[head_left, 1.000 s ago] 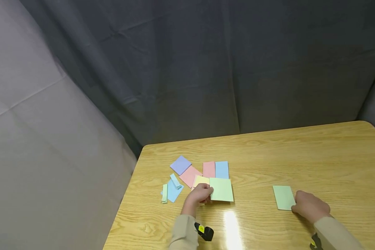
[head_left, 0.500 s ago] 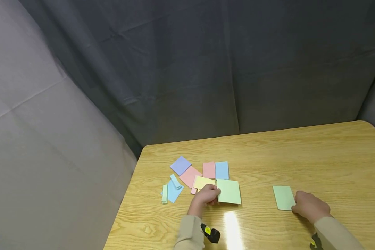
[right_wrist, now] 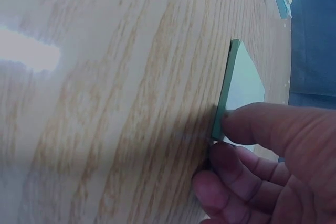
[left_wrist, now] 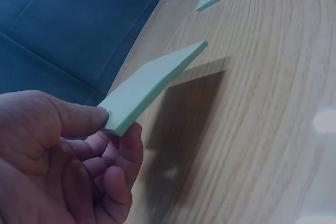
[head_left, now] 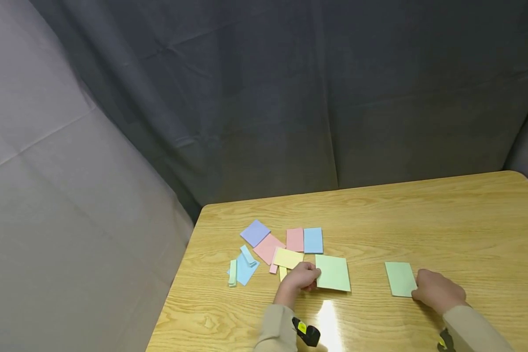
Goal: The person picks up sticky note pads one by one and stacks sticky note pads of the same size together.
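My left hand [head_left: 302,276] pinches a square, pale green sticky note pad [head_left: 333,273] by its left edge. In the left wrist view the thumb lies on top of this pad [left_wrist: 152,85], which is tilted and raised over the table, casting a shadow. Farther right, a second pale green sticky note pad [head_left: 400,279] lies on the wooden table. At its near right corner is my right hand [head_left: 437,291]. The right wrist view shows the thumb on top of that pad [right_wrist: 244,87] and the curled fingers at its edge, pinching the corner. A gap separates the two pads.
Left of the hands lie a purple pad [head_left: 255,232], a pink square pad [head_left: 268,249], a yellow pad [head_left: 288,257], a pink rectangular pad [head_left: 295,240] and a blue one [head_left: 313,240]. A green strip [head_left: 232,273] lies near a light blue pad [head_left: 247,270]. A dark curtain [head_left: 264,98] hangs behind.
My left hand has moved right and slightly nearer with its green sticky note pad, uncovering more of the yellow pad and a small yellow strip. My right hand has stayed at its pad.
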`<state>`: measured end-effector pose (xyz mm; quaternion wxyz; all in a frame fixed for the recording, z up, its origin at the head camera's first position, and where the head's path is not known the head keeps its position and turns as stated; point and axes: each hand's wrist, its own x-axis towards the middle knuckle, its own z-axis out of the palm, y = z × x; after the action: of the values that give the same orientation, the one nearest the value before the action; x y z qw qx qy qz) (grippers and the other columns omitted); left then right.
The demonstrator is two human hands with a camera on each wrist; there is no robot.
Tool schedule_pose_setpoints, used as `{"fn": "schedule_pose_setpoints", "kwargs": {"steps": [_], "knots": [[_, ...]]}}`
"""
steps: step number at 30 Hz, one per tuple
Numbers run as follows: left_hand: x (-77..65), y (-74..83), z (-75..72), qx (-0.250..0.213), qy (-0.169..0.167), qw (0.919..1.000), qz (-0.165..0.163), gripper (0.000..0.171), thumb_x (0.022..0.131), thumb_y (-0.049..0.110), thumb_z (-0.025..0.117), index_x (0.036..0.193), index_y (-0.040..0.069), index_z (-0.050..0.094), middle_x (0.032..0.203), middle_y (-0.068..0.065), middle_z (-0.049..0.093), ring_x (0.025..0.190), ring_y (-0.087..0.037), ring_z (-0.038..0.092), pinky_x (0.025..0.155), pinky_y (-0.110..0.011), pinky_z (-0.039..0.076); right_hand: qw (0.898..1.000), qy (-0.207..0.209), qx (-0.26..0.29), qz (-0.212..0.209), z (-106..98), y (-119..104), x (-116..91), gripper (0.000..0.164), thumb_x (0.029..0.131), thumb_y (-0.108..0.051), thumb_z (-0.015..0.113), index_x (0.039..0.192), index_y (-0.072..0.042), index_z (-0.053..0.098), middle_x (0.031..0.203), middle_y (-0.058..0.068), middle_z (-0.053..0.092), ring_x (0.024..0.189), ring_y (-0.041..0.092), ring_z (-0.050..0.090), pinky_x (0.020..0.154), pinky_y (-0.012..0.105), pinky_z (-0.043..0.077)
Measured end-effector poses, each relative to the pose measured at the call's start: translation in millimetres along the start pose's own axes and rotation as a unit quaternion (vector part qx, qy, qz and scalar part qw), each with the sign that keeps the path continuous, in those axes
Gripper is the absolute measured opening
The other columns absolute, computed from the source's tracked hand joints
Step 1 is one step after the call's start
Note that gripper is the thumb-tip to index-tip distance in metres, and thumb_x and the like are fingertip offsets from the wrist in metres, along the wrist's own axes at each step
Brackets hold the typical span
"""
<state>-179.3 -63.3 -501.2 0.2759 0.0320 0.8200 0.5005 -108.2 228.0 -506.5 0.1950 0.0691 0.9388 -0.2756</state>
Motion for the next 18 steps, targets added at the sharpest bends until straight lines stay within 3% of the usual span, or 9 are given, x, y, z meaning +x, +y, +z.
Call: {"fn": "schedule_pose_setpoints", "kwargs": {"steps": [7,18], "knots": [[4.3,0.1,10.9,-0.004,0.0,1.0,-0.005,0.037,0.092,0.009,0.047,0.057,0.014,0.034,0.047,0.002,0.032,0.04,-0.009,0.024,0.041,-0.021,0.024,1.0,-0.001,-0.001,-0.001,0.1,-0.9,-0.8,0.015,0.075,-0.009,0.057,0.071,-0.007,0.043,0.062,0.002,0.036,0.058,0.018,0.038,0.056,0.036,0.028],[5.4,-3.6,22.1,0.024,0.019,0.9994,-0.017,0.037,0.092,0.011,0.048,0.058,0.014,0.035,0.051,0.0,0.039,0.042,-0.011,0.03,0.041,-0.022,0.026,1.0,0.002,-0.003,-0.006,0.2,-0.1,-0.9,0.017,0.075,-0.009,0.057,0.068,-0.007,0.041,0.061,0.003,0.038,0.057,0.018,0.038,0.055,0.036,0.03]]}}
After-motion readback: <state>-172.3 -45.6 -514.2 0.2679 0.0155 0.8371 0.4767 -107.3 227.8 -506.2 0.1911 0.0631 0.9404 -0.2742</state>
